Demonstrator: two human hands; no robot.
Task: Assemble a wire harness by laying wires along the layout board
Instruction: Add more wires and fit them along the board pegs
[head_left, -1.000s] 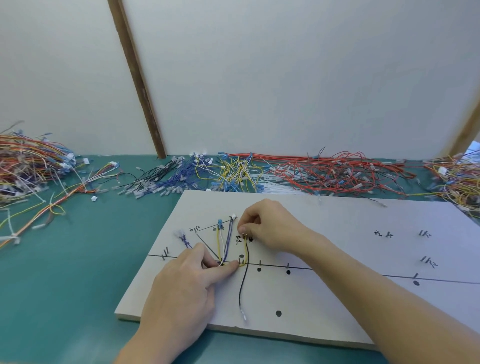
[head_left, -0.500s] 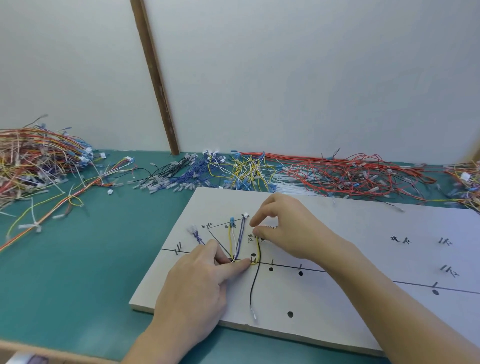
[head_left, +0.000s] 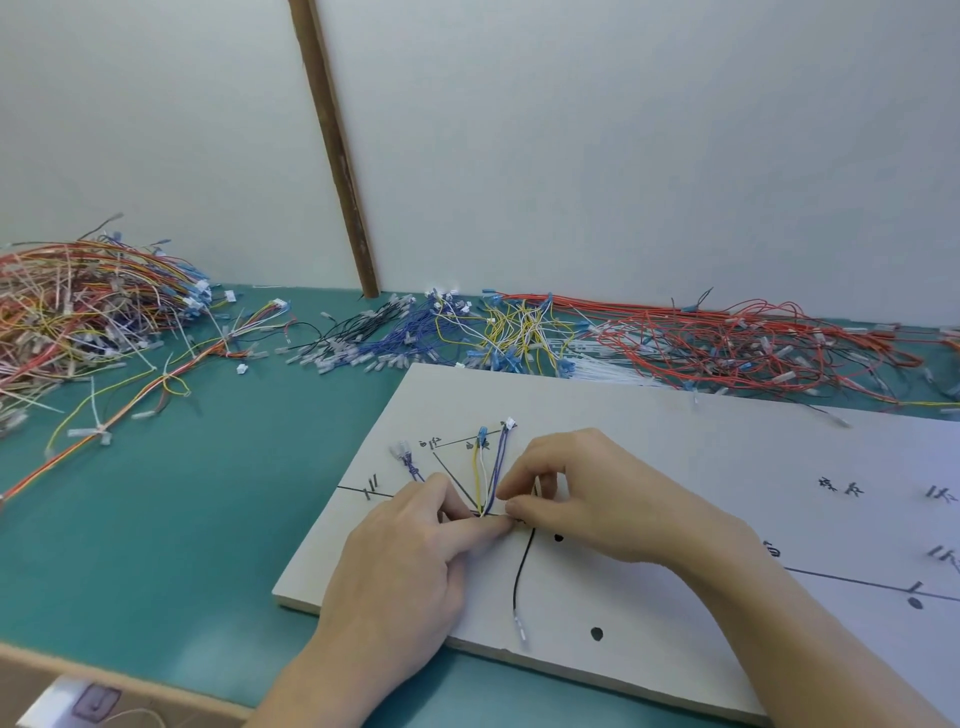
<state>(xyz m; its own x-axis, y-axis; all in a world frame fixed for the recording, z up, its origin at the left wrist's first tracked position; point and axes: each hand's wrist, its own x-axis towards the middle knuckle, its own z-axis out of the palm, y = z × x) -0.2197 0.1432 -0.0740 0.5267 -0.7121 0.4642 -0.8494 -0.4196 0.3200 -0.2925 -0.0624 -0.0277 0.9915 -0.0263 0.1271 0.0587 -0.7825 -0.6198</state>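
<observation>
On layout board (head_left: 649, 467): black wire (head_left: 521, 569) runs near-to-far, free terminal toward near edge. Left hand (head_left: 400, 566) forefinger, extended, presses wire junction; right hand (head_left: 587, 499) fingertips pinch wire's upper part.

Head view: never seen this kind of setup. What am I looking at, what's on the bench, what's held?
There is no machine here: a person works bare-handed, filmed by one wide camera on their head, looking forward and down. A white layout board with drawn lines and dots lies on a green table. Loose wires in red, yellow, blue and black are heaped along the wall, with a mixed pile at far left. On the board, yellow, white and blue wires fan out from one junction, and a black wire trails toward the near edge. The left hand presses a straight finger on the junction; the right hand pinches the wires there.
</observation>
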